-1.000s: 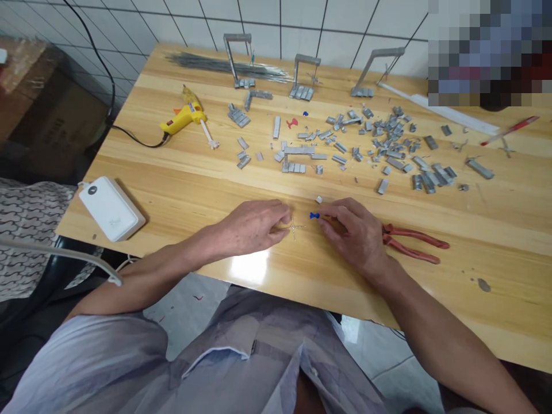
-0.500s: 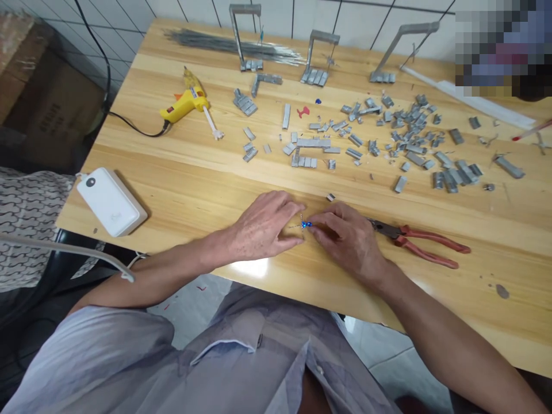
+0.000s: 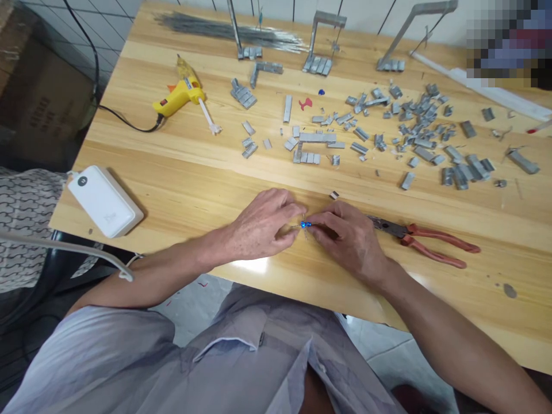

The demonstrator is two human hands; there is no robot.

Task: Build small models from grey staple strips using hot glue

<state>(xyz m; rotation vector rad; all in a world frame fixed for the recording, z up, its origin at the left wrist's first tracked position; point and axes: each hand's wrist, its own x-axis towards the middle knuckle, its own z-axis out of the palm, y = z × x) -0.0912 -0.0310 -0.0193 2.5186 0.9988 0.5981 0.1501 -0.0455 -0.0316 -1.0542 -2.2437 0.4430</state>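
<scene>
A small blue piece with thin wire ends (image 3: pixel 303 225) sits between my two hands, low over the table near its front edge. My right hand (image 3: pixel 351 238) pinches its right end between thumb and fingertips. My left hand (image 3: pixel 263 224) is at the other side, thumb and index finger apart around the wire ends. Whether a fingertip touches the wire I cannot tell. Just right of my right hand lie pliers (image 3: pixel 401 231) with red handles, their jaw tips partly hidden behind the hand. A small metal piece (image 3: pixel 334 195) lies just beyond my right fingers.
Farther back are many grey metal pieces (image 3: pixel 425 109), three upright metal frames (image 3: pixel 319 66) and a bundle of wires (image 3: pixel 233 31). At left lie a yellow glue gun (image 3: pixel 181 95) with its cord and a white power bank (image 3: pixel 106 201). A blurred patch covers the top right corner.
My left thumb and index finger have drawn a little closer around the blue piece. My right hand keeps its pinch. The view has shifted slightly, so the table things appear higher.
</scene>
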